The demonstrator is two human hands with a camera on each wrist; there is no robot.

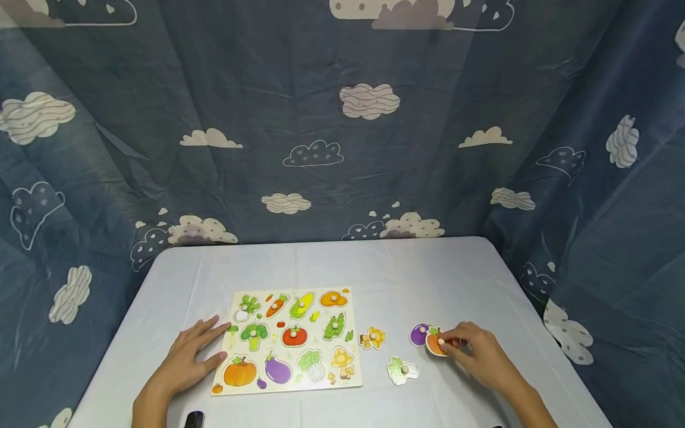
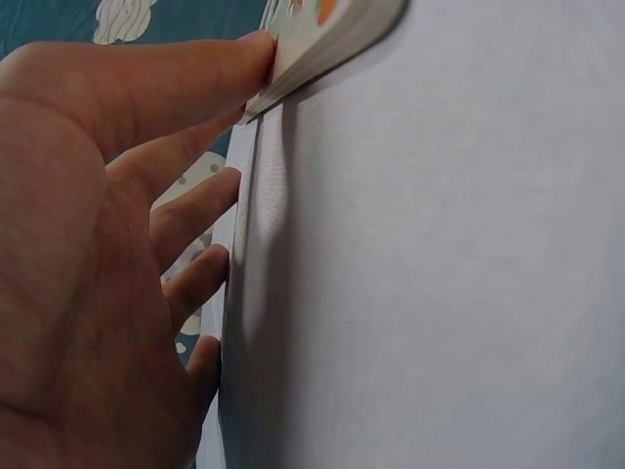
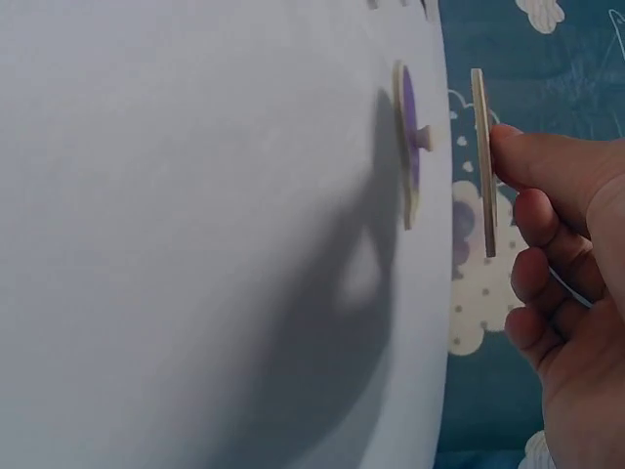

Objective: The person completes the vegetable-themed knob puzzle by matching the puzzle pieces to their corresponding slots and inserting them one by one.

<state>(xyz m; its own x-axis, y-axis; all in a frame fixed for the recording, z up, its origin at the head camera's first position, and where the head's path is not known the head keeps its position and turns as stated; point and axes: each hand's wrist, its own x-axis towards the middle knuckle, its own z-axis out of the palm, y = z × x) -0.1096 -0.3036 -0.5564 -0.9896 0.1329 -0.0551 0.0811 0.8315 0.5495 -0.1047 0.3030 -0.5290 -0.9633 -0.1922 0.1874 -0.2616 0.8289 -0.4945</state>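
My right hand [image 1: 476, 353] pinches a pumpkin puzzle piece [image 1: 436, 343] by its knob. In the right wrist view the pumpkin piece [image 3: 484, 166] shows edge-on, raised above the tabletop. An eggplant piece [image 1: 418, 334] with a knob lies on the table just beside it, partly overlapped in the head view. My left hand [image 1: 187, 356] rests at the left edge of the wooden vegetable puzzle board [image 1: 291, 380], fingers extended and spread. Its thumb and forefinger touch the board's side in the left wrist view. Knobbed pieces sit in the board's upper two rows; the bottom row shows printed pictures.
Between board and right hand lie a mushroom piece [image 1: 373, 338] and a leafy cabbage piece [image 1: 402, 370]. A small black object [image 1: 194, 419] is at the table's front edge. A white cloth [image 1: 321, 261] covers the table, with a cloud-patterned curtain [image 1: 316, 184] around it.
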